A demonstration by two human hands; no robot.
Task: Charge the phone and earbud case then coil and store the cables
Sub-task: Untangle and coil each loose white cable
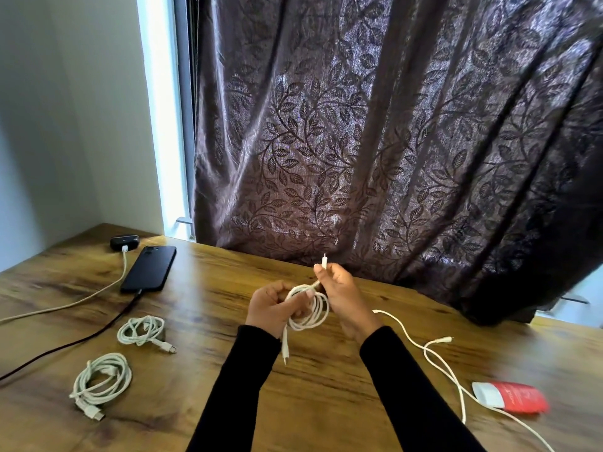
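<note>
Head view, hands: left hand (272,303) grips a white cable coil (310,309); right hand (339,288) pinches its plug end upright.
Phone (149,268): plugged in, far left on the wooden table (326,402).
Earbud case (124,242): beyond it, white lead attached.
Coiled cables (141,330): two, near left.

You've got a wood-grain counter (326,402). On it, far left: black phone (149,268) face down w/ dark cable (81,340) plugged in, black earbud case (124,243) w/ white cable (98,288). Two coiled white cables (141,331) (101,381) front left. Loose white cable (437,357) and red-and-white tube (510,397) on the right.
</note>
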